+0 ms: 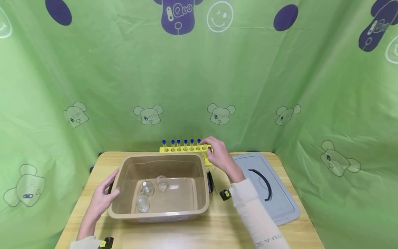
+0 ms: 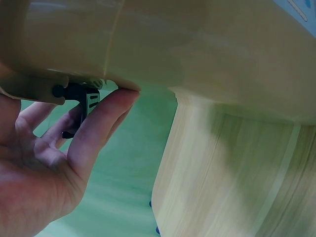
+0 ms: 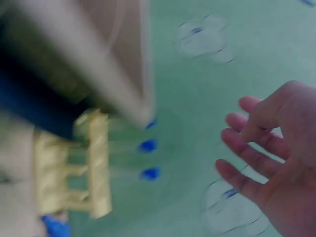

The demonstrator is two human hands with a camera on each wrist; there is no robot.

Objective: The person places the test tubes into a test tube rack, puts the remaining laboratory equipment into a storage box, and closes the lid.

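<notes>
A brown plastic bin (image 1: 205,204) holds three clear glass vessels: a rounded one (image 1: 147,188), one (image 1: 143,204) in front of it and a smaller one (image 1: 162,183) to its right. My left hand (image 1: 102,199) is at the bin's left side, fingers around the black latch (image 2: 84,96), with a fingertip against the outer wall. Behind the bin stands a yellow rack (image 1: 163,150) with several blue-capped test tubes (image 1: 185,144). Over the rack's right end is my right hand (image 1: 220,155). Its fingers bend loosely with nothing between them in the right wrist view.
To the right lies a grey-blue lid (image 1: 283,197) with a black handle (image 1: 264,181). Another black latch (image 1: 210,182) hangs on the bin's right side. A green patterned curtain (image 1: 192,86) surrounds the wooden table (image 1: 217,228) at the back and sides.
</notes>
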